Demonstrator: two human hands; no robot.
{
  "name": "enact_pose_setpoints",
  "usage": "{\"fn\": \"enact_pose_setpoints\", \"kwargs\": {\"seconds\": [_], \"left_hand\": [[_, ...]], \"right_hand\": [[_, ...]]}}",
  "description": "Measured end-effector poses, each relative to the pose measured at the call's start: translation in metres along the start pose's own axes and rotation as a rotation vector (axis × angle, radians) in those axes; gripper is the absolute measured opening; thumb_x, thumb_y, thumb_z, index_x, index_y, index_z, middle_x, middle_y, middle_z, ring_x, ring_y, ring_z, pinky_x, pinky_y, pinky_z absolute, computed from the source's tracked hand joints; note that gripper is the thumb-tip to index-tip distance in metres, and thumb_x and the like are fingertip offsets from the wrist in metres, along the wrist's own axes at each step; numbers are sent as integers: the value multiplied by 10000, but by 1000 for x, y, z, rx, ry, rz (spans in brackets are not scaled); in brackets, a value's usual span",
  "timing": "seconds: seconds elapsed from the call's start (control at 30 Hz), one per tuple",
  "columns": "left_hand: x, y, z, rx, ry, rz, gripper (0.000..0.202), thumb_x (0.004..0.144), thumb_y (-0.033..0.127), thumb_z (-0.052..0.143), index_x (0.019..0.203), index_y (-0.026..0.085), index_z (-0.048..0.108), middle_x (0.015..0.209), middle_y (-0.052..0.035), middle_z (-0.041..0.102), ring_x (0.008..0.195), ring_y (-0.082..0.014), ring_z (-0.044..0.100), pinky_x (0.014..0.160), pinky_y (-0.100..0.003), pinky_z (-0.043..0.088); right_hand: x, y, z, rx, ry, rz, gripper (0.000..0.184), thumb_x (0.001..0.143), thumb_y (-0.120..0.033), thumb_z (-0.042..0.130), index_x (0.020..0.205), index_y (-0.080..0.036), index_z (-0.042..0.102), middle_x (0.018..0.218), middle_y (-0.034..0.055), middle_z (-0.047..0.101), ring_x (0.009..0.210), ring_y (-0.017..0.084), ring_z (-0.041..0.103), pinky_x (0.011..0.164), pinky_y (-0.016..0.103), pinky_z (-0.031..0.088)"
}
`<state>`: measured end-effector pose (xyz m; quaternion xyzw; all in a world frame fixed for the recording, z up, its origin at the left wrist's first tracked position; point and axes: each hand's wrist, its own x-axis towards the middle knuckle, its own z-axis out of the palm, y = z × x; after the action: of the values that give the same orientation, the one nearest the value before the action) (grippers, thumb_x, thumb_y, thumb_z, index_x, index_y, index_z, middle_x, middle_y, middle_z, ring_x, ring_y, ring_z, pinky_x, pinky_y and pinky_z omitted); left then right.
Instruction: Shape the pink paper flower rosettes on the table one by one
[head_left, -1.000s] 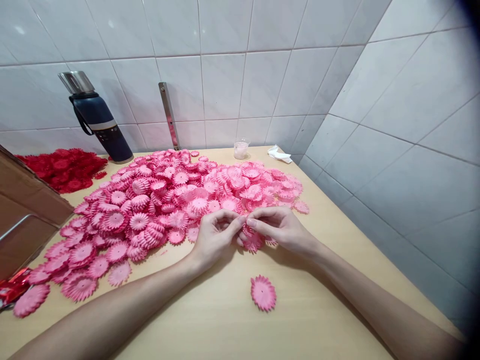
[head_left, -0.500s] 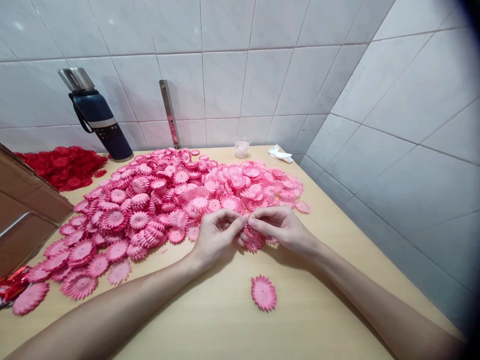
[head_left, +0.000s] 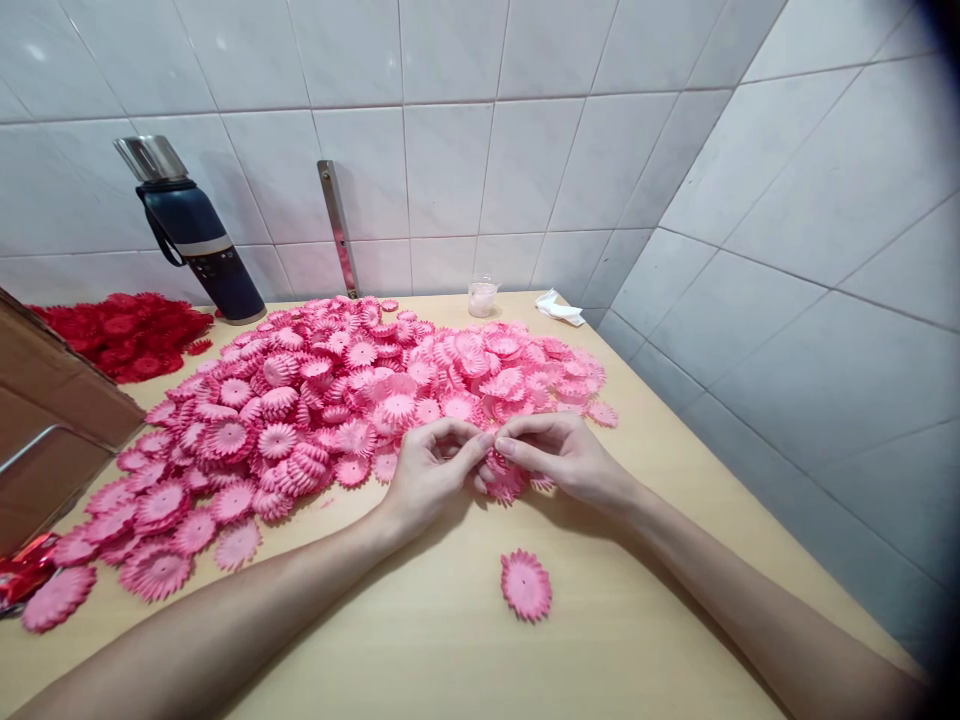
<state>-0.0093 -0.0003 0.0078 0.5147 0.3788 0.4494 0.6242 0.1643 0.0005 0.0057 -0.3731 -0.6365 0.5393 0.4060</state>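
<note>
The table looks like smooth pale wood; the pink petal discs on it are matt, papery or cloth (I cannot tell which). Near its back edge stand a flask with a shiny metal cap and a clear plastic-looking cup. The wall tiles look glossy, glazed.

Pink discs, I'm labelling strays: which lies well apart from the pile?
The lone disc, nearer the camera than the left hand or right hand; others crowd the pile.

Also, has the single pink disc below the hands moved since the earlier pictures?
No: judged against the blue bottle, the pink disc shows no shift.
</note>
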Motion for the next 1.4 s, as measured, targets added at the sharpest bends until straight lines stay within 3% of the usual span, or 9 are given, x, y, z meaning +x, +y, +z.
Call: {"fn": "enact_pose_setpoints", "kwargs": {"seconds": [0.6,0.97,1.13,1.27,1.4], "left_hand": [[1,-1,-1,16,-13,-3,263,735,343,707,748,93,627,539,-28,655,465,-115,614,479,-214,529],[0,-3,-2,-30,-69,-17,284,772,368,664,796,86,660,589,-52,664,498,-147,622,491,-276,549],[-1,-2,-1,40,18,41,240,742,316,698,805,86,715,683,-66,700,559,-134,635,544,-246,560],[-2,-2,0,57,64,70,208,750,301,691,815,106,723,690,-48,706,550,-124,630,541,-232,553],[-2,-1,0,80,73,93,199,746,296,695,807,109,725,656,-43,705,559,-131,641,547,-224,545]], "right_hand": [[0,-3,2,93,-33,-23,173,830,-292,640,786,-132,690,675,47,687,611,157,646,553,287,530],[1,-4,2,4,75,-76,110,822,-251,637,770,-156,659,673,9,649,591,117,596,553,242,480],[0,-2,4,-101,90,-122,111,825,-248,631,798,-158,689,738,40,680,668,148,621,609,270,499],[0,-1,2,-110,138,-68,146,805,-292,656,820,-158,711,741,47,680,586,129,588,475,233,458],[0,-1,1,-49,136,8,222,802,-349,661,889,-153,716,696,33,659,405,66,455,333,208,355]]}}
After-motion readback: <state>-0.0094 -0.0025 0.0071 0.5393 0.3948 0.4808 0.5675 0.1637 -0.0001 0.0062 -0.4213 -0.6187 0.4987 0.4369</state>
